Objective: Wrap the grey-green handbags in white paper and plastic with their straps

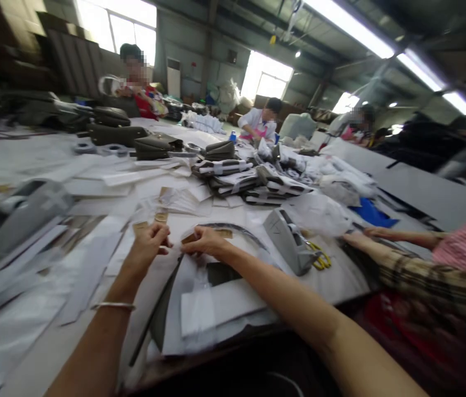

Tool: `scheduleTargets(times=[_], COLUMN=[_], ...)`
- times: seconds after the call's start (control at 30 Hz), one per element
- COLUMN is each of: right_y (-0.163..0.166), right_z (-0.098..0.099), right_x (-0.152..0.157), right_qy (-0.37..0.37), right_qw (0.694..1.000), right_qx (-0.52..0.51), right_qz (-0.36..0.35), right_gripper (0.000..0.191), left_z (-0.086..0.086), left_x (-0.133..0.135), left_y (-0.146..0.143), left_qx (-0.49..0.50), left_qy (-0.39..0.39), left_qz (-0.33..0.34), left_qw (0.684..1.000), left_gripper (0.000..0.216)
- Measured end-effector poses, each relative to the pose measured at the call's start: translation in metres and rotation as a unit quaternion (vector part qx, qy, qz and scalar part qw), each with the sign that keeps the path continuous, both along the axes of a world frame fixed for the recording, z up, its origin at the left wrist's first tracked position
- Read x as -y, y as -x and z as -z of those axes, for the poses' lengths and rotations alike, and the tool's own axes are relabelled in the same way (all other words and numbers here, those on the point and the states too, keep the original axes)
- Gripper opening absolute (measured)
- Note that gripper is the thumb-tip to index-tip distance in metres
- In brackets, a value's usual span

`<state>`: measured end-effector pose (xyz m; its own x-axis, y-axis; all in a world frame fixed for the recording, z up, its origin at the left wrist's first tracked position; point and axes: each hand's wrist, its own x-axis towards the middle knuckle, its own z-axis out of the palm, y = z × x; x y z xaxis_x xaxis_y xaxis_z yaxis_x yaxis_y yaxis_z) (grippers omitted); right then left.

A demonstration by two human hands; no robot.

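Note:
My left hand [148, 242] and my right hand [204, 241] meet over the white table [92, 165], both with fingers curled. My right hand pinches a small brown card tag [218, 234]. My left hand closes on something small that I cannot make out, near other brown tags [150, 223]. A silver bangle [113, 305] sits on my left wrist. Under my hands lie a clear plastic bag with a white sheet [212, 311] and a dark olive piece [220, 273].
A grey tape dispenser [288, 240] and yellow-handled scissors [319, 259] lie to the right. A co-worker's arm [402, 259] in a plaid sleeve reaches in from the right. Stacks of grey and white pieces [241, 179] fill the middle. Another grey dispenser [14, 215] stands at left. People work at the far end.

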<state>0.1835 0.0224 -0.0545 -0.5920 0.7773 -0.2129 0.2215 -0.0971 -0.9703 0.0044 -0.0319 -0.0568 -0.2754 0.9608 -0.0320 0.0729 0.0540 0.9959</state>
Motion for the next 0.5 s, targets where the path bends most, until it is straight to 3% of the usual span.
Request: scheduleTargets(times=[0.2, 0.37, 0.5], right_y=[0.018, 0.021, 0.023], right_z=[0.016, 0.013, 0.01], right_x=[-0.005, 0.0, 0.0], right_qy=[-0.048, 0.042, 0.062], right_qw=[0.997, 0.99, 0.983], right_qx=[-0.03, -0.114, -0.154], right_qz=[0.047, 0.077, 0.074], right_gripper=[0.029, 0.037, 0.033], left_z=[-0.002, -0.007, -0.01], left_x=[-0.004, -0.002, -0.002], left_y=[0.004, 0.004, 0.001], left_qx=[-0.082, -0.116, -0.149], left_qy=[-0.067, -0.064, -0.069], left_qz=[0.005, -0.045, -0.034], left_qw=[0.994, 0.99, 0.986], left_gripper=[0.045, 0.045, 0.045])
